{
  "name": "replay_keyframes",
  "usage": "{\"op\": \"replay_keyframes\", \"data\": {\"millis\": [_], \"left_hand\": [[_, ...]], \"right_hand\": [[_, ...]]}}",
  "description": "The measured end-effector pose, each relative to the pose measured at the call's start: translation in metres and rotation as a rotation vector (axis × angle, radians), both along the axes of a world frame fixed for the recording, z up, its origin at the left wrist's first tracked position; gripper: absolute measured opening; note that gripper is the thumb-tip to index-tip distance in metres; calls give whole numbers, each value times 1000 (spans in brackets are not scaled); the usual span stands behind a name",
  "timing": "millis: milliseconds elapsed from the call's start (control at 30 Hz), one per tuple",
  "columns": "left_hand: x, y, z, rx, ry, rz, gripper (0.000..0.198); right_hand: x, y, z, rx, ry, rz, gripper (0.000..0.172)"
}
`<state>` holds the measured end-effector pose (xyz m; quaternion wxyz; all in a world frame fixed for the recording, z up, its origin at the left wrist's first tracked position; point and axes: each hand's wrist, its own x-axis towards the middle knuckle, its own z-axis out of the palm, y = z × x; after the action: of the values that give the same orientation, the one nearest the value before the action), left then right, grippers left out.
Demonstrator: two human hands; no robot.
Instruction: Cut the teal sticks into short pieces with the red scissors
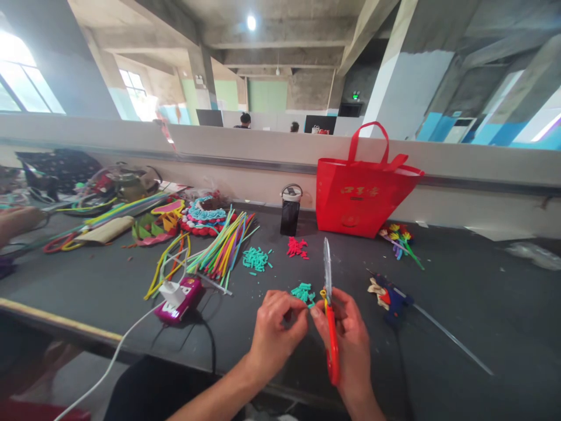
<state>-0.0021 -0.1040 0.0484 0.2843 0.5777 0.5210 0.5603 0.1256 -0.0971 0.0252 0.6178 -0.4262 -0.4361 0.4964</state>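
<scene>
In my right hand (353, 342) are scissors (332, 345) with red handles, their blades pointing away from me. A small curled yellow piece (323, 293) shows beside the blades at my right fingers. My left hand (278, 330) is closed in a pinch, thumb against forefinger, close to my right fingertips. What it pinches, if anything, is too small to make out. Just beyond my hands lies a pile of short teal pieces (303, 292). Farther off are a second teal pile (256, 259) and a pile of short red pieces (297, 248).
Colourful pipe cleaners (223, 245) lie left of the piles, near a purple power strip (179, 301) with a white plug. A blue glue gun (394, 301) rests at right. Behind stand a dark bottle (290, 213) and a red bag (355, 199). Another person's hand (20, 222) is at far left.
</scene>
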Motion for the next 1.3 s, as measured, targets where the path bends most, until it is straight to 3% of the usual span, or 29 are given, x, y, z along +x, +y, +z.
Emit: {"op": "replay_keyframes", "data": {"millis": [167,333,433,633,767,833,933,1100,1300], "left_hand": [[0,-3,3,-22,-13,-73,9],[-8,1,6,-403,-398,-272,16],[-12,4,5,-492,-485,-368,20],[-9,4,0,-447,-407,-325,16],[-9,6,-1,-450,-564,-308,8],[-10,8,-1,-430,-717,-292,6],[-10,10,0,-385,-895,-300,8],[-7,8,0,-369,-1004,-317,7],[-3,7,-3,-397,-1007,-299,9]], "right_hand": [[1,2,4,24,-50,14,42],[8,1,5,24,-111,32,40],[13,4,4,20,-144,47,40],[14,9,6,28,-168,88,41],[10,7,4,32,-154,87,39],[9,2,-4,56,-190,21,39],[9,-9,-29,106,-411,-120,40],[11,-24,-69,230,-699,-174,38],[15,-24,-76,285,-802,-190,36]]}}
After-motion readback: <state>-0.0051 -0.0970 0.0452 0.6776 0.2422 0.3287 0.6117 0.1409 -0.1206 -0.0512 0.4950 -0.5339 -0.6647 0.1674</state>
